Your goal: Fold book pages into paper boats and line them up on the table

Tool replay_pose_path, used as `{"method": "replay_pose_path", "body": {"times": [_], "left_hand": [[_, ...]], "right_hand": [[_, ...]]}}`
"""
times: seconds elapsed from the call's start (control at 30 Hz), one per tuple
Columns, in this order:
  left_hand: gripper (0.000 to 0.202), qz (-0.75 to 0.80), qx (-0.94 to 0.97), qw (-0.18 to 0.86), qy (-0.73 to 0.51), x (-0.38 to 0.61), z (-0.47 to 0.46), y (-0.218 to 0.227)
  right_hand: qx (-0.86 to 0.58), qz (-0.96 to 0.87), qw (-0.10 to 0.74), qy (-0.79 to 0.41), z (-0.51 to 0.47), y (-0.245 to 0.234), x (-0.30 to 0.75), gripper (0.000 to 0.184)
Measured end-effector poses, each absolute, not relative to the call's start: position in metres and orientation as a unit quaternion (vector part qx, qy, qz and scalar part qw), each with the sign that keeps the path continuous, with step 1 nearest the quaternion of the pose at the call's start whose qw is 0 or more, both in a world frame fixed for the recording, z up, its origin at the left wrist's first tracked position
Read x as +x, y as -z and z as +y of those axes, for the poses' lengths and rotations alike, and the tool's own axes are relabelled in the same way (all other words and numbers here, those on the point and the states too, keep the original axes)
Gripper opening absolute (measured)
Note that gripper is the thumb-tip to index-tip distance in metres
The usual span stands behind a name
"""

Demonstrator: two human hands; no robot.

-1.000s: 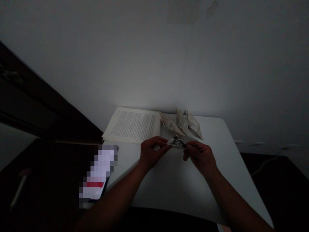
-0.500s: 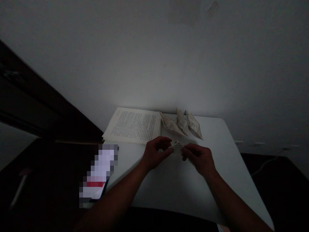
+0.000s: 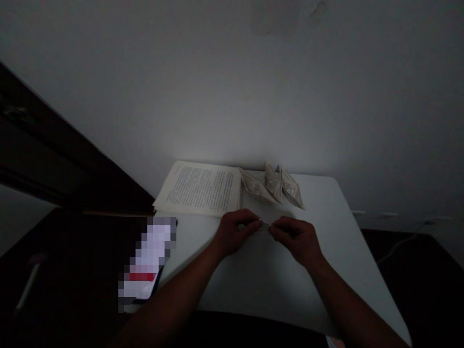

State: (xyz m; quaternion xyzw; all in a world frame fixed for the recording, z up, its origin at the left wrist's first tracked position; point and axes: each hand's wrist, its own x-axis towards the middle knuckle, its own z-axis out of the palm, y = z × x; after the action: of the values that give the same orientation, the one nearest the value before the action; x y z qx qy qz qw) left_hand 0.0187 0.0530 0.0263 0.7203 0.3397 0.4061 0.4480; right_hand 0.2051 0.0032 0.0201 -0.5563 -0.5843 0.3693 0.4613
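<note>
Between my hands is a small folded piece of paper (image 3: 265,224), mostly hidden by the fingers. My left hand (image 3: 235,232) pinches its left end between thumb and fingertips. At the other end, my right hand (image 3: 297,237) is closed on it in the same way. Both hands hover low over the white table (image 3: 268,285). Just beyond them stand three folded paper boats made of printed pages: a left one (image 3: 258,187), a middle one (image 3: 273,183) and a right one (image 3: 291,187).
A stack of printed pages (image 3: 199,188) lies at the table's back left, near the wall (image 3: 217,96). A phone (image 3: 148,261) with a lit, blurred screen rests along the left edge. On the right, a cable (image 3: 398,246) hangs beyond the table.
The paper's raised peak has flattened into a thin strip. My right hand has moved slightly left, and my left fingers have closed onto the paper.
</note>
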Motion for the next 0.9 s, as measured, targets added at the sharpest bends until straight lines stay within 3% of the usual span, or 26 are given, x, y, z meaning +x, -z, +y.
{"method": "replay_pose_path", "body": {"times": [0.7, 0.9], "left_hand": [[0.012, 0.306, 0.753, 0.414, -0.409, 0.0208, 0.0505, -0.0282], [0.024, 0.370, 0.691, 0.521, -0.339, 0.0250, 0.0454, -0.0291]], "right_hand": [[-0.498, -0.611, 0.496, -0.365, 0.0055, -0.0220, 0.2023, 0.008], [-0.517, -0.534, 0.532, -0.407, 0.0055, -0.0241, 0.2029, 0.009]]}}
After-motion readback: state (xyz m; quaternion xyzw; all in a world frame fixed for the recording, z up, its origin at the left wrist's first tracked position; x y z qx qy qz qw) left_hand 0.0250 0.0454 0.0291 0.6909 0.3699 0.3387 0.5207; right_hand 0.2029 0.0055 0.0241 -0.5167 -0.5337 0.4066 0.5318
